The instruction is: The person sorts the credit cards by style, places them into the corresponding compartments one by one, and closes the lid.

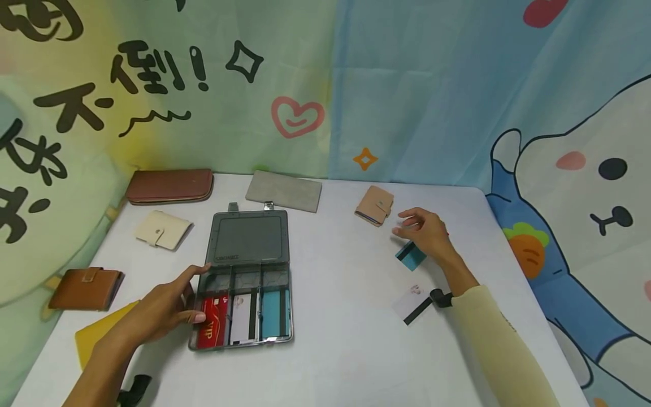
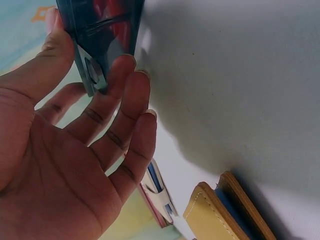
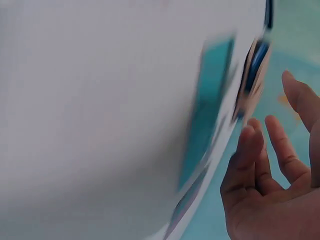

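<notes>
A grey see-through card case (image 1: 247,240) lies on the white table with its lid folded back. Its three compartments hold a red VIP card (image 1: 212,322), a white card with a black stripe (image 1: 241,319) and teal cards (image 1: 272,314). My left hand (image 1: 161,311) grips the case's left edge, thumb near the red card; in the left wrist view, thumb and fingers are around that side by a metal clasp (image 2: 91,72). My right hand (image 1: 424,230) hovers with loosely bent fingers above a loose teal card (image 1: 411,256). Nearer me lies a white card with a black stripe (image 1: 412,302).
A tan snap wallet (image 1: 374,204) stands just left of the right hand. Behind the case are a grey wallet (image 1: 283,191) and a maroon zip wallet (image 1: 169,186). Along the left lie a cream wallet (image 1: 161,229), a brown wallet (image 1: 86,289) and a yellow wallet (image 1: 96,333).
</notes>
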Demonstrator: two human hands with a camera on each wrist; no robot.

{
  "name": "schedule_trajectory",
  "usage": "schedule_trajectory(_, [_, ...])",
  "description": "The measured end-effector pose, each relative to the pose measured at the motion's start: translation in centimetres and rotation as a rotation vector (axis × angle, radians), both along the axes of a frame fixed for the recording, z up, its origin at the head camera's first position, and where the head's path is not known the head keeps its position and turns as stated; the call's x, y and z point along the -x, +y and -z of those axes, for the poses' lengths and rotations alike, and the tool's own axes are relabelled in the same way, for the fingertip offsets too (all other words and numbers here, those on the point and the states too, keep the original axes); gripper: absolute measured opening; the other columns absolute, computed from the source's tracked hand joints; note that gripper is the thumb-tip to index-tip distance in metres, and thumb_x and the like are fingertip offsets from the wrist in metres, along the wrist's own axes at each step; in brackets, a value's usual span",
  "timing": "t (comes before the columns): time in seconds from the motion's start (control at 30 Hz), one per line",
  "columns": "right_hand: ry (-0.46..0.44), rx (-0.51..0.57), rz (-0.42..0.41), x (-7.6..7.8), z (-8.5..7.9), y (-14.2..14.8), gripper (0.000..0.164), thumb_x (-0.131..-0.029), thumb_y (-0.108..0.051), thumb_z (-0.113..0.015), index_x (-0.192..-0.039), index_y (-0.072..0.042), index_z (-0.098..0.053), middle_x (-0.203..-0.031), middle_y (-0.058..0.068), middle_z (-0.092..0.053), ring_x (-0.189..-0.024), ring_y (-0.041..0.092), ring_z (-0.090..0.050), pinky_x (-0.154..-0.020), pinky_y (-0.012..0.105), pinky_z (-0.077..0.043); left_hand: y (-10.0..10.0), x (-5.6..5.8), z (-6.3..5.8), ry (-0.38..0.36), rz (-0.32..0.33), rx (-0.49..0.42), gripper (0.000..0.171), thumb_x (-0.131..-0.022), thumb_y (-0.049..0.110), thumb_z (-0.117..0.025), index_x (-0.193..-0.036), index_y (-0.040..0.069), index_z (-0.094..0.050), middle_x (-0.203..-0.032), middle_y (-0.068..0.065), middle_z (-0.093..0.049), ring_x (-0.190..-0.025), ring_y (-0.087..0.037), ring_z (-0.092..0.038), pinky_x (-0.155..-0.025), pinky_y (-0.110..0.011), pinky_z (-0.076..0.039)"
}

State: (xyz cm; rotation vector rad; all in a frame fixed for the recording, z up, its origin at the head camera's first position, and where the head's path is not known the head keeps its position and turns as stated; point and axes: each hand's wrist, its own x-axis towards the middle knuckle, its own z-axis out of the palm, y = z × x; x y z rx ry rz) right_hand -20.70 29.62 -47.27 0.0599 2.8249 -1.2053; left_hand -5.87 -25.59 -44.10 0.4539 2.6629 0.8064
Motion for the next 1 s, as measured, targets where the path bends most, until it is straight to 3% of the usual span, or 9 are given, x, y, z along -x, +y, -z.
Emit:
schedule_trajectory(0.17, [-0.019, -0.057, 0.132, 1.4, 0.4, 3.5, 0.056, -0.086, -0.033, -0.079, -0.133, -0.012, -0.058, -0.127, 0.019, -0.058, -0.114, 0.035, -0.053, -0.091, 0.046, -0.05, 0.0, 0.0, -0.1, 0.004, -0.001, 0.001, 0.093, -0.078, 0.027, -0.083, -0.152, 0.019, -0.027, -0.09, -0.002, -0.061, -0.068, -0.009, -0.053, -0.06, -0.025, -0.044])
schedule_trajectory(0.33, [-0.025, -0.164, 0.206, 2.4, 1.0, 5.0, 0.06, -0.086, -0.034, -0.079, -0.133, -0.005, -0.055, -0.132, 0.027, -0.054, -0.121, 0.044, -0.049, -0.095, 0.055, -0.05, 0.1, 0.1, -0.1, 0.0, 0.0, 0.006, 0.092, -0.079, 0.028, -0.083, -0.152, 0.019, -0.027, -0.09, -0.002, -0.061, -0.068, -0.01, -0.053, -0.06, -0.025, -0.044])
schedule_trajectory(0.57, [-0.129, -0.233, 0.318, 3.4, 1.2, 5.2, 0.067, -0.085, -0.038, -0.078, -0.134, -0.001, -0.052, -0.135, 0.027, -0.053, -0.121, 0.043, -0.048, -0.094, 0.053, -0.048, 0.3, 0.2, 0.0, -0.005, -0.007, 0.012, 0.093, -0.078, 0.027, -0.083, -0.152, 0.019, -0.027, -0.091, -0.002, -0.061, -0.069, -0.01, -0.053, -0.061, -0.026, -0.045])
schedule_trajectory(0.73, [-0.191, -0.25, 0.328, 3.8, 0.8, 5.0, 0.063, -0.084, -0.037, -0.079, -0.128, 0.001, -0.054, -0.132, 0.028, -0.052, -0.119, 0.043, -0.048, -0.088, 0.05, -0.051, 0.2, 0.2, 0.0, 0.005, -0.004, 0.011, 0.093, -0.078, 0.027, -0.083, -0.152, 0.019, -0.027, -0.091, -0.002, -0.061, -0.068, -0.01, -0.053, -0.061, -0.025, -0.045])
schedule_trajectory(0.87, [-0.141, -0.243, 0.32, 3.5, 0.4, 4.7, 0.051, -0.087, -0.032, -0.077, -0.121, -0.001, -0.058, -0.123, 0.025, -0.059, -0.115, 0.041, -0.051, -0.083, 0.048, -0.048, 0.2, 0.1, 0.0, 0.017, 0.003, 0.006, 0.092, -0.078, 0.027, -0.083, -0.152, 0.019, -0.028, -0.09, -0.002, -0.061, -0.068, -0.009, -0.053, -0.061, -0.025, -0.045])
schedule_trajectory(1.0, [0.003, -0.203, 0.331, 2.8, -0.1, 3.7, 0.035, -0.092, -0.03, -0.072, -0.114, -0.005, -0.063, -0.109, 0.019, -0.065, -0.105, 0.037, -0.056, -0.073, 0.042, -0.044, 0.1, 0.0, -0.1, 0.019, 0.005, 0.004, 0.092, -0.078, 0.027, -0.083, -0.152, 0.019, -0.028, -0.09, -0.002, -0.062, -0.068, -0.009, -0.053, -0.061, -0.025, -0.045])
